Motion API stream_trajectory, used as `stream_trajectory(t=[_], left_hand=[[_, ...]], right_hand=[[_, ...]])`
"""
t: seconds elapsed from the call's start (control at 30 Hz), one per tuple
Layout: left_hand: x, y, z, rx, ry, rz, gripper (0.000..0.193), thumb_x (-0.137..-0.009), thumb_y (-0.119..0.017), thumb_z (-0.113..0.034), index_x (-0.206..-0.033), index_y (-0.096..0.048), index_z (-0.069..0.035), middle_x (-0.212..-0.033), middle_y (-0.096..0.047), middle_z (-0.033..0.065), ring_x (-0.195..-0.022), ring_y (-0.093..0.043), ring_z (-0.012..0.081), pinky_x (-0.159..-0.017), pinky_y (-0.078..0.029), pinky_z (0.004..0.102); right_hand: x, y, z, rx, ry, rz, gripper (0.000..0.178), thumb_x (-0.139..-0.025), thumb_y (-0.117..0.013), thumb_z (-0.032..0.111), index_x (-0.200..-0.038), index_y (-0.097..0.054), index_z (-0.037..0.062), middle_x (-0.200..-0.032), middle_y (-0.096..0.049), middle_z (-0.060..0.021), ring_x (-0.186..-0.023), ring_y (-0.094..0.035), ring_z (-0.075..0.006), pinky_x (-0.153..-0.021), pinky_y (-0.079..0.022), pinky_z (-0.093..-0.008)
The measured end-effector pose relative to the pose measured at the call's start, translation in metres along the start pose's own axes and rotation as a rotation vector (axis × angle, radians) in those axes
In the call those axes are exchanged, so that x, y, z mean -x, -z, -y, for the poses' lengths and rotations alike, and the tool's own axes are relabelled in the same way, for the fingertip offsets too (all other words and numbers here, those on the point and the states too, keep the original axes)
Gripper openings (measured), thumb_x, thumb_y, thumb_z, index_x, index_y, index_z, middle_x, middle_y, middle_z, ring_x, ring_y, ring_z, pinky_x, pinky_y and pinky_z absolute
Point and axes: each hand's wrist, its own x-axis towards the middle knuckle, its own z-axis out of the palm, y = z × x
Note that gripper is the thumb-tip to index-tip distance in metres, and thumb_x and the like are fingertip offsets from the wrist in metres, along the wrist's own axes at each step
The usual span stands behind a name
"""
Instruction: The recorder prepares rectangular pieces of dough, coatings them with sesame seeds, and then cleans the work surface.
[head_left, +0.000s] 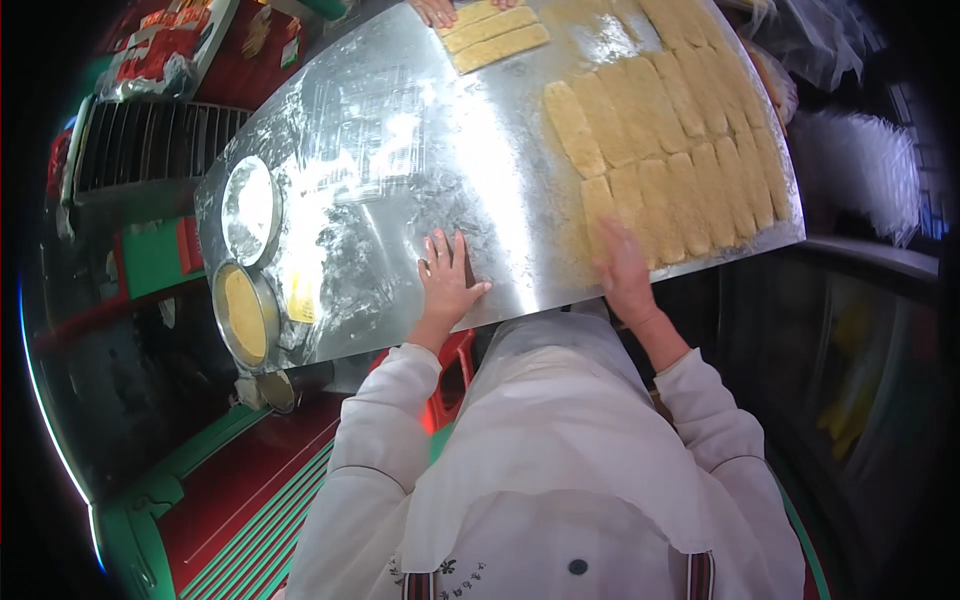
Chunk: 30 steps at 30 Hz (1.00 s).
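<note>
My left hand (447,280) lies flat on the shiny metal tabletop (370,250), its fingers spread and nothing under them that I can see. To the right, my right hand (625,270) is at the near left corner of a block of crumb-coated dough strips (660,130). Its fingers are stretched out and slightly blurred, touching or just above the nearest strip (603,213); the exact contact is hidden. The strips lie side by side in two main rows, golden and dusted with crumbs.
Across the table, another person's hands (433,12) rest beside a few more strips (495,38). At the left edge stand a metal bowl with white powder (250,210) and a metal bowl with yellow crumbs (246,315). A red stool (455,375) is under the near edge.
</note>
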Motion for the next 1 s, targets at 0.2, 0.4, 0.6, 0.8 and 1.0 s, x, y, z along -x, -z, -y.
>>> stream_trajectory(t=[0.2, 0.4, 0.6, 0.8, 1.0], left_hand=[[-0.002, -0.016, 0.025, 0.377, -0.029, -0.226, 0.068, -0.083, -0.066, -0.029, -0.142, -0.038, -0.012, -0.152, -0.025, 0.0189, -0.142, -0.018, 0.0346, -0.111, -0.016, 0.0548], [-0.074, 0.012, 0.08, 1.606, 0.437, -0.389, 0.035, -0.091, -0.06, -0.023, -0.112, -0.055, 0.005, -0.108, -0.061, 0.021, -0.093, -0.065, 0.0294, -0.082, -0.052, 0.0404], [-0.15, 0.038, 0.141, 2.082, 0.769, -0.42, 0.038, -0.098, -0.049, -0.022, -0.105, -0.046, 0.015, -0.1, -0.058, 0.0275, -0.085, -0.065, 0.0362, -0.073, -0.06, 0.039], [-0.165, 0.046, 0.226, 2.025, 0.663, -0.326, 0.033, -0.099, -0.041, -0.018, -0.102, -0.049, 0.014, -0.09, -0.06, 0.0247, -0.082, -0.066, 0.033, -0.07, -0.061, 0.038], [-0.105, 0.087, 0.228, 1.453, 0.52, -0.461, 0.021, -0.095, -0.047, -0.017, -0.098, -0.059, 0.0, -0.071, -0.061, 0.0083, -0.052, -0.051, 0.0124, -0.047, -0.038, 0.0238]], right_hand=[[-0.017, -0.045, 0.054, 0.004, 0.17, 0.222, 0.042, -0.087, -0.06, 0.013, -0.126, -0.048, 0.0023, -0.134, -0.048, -0.0168, -0.126, -0.043, -0.0354, -0.105, -0.035, -0.0436], [-0.021, -0.025, 0.058, 0.022, -0.022, 0.253, 0.038, -0.089, -0.058, 0.015, -0.124, -0.05, 0.001, -0.13, -0.051, -0.0179, -0.121, -0.047, -0.0366, -0.102, -0.038, -0.0426], [-0.016, -0.015, 0.059, 0.093, -0.012, 0.119, 0.034, -0.088, -0.059, 0.011, -0.12, -0.053, 0.0013, -0.122, -0.056, -0.0199, -0.111, -0.052, -0.0384, -0.095, -0.043, -0.0432], [-0.005, -0.017, 0.06, 0.159, -0.087, 0.153, 0.033, -0.088, -0.059, 0.011, -0.119, -0.053, 0.0005, -0.122, -0.056, -0.019, -0.111, -0.052, -0.037, -0.094, -0.044, -0.0426], [-0.012, -0.023, 0.075, 0.17, -0.166, 0.202, 0.032, -0.092, -0.055, 0.016, -0.119, -0.053, 0.0008, -0.122, -0.056, -0.0183, -0.112, -0.052, -0.0349, -0.094, -0.043, -0.0413]])
